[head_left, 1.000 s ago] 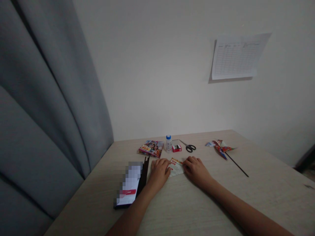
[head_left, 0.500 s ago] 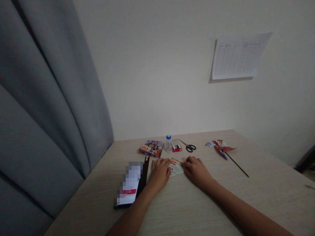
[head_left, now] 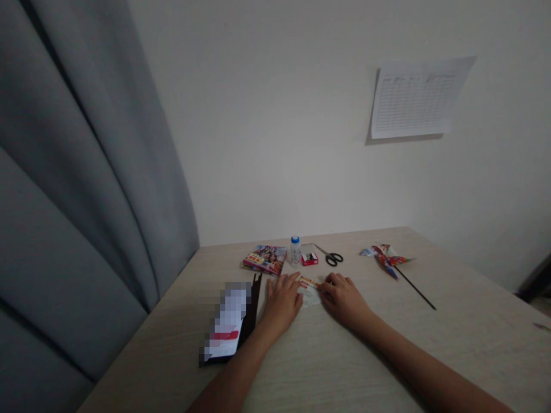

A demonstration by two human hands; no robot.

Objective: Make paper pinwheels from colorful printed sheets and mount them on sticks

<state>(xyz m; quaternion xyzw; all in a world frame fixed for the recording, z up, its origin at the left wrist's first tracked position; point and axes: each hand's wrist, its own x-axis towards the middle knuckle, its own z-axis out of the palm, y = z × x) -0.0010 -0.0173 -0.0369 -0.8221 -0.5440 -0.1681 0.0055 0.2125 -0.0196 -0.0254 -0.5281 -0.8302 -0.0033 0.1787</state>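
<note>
Paper: a small printed paper [head_left: 309,291], white with orange and red print, lies flat on the table at lower centre, between the hands; any folds are too small to tell.
Left hand: the left hand [head_left: 282,304] rests palm down just left of the paper, its fingers [head_left: 289,281] slightly spread, the tips at or just beside the paper's upper left edge.
Right hand: the right hand [head_left: 344,299] rests on the paper's right side, its fingers [head_left: 332,281] close together and slightly curled; no clear pinch shows.
Progress: the paper stays on the table, with neither hand lifting it; the pictures show no cut or fold in progress.
Near the paper: a picture booklet [head_left: 265,259], a white glue bottle [head_left: 295,250], a small red box [head_left: 309,260] and black scissors [head_left: 331,258] lie just beyond the hands.
Right side: a paper pinwheel [head_left: 384,258] on a black stick [head_left: 415,288] lies on the table.
Lower left: a blurred phone [head_left: 226,321] lies beside the left hand.
Rest: a grey curtain [head_left: 86,143] hangs at left; a printed sheet [head_left: 417,97] is on the wall at upper right.
</note>
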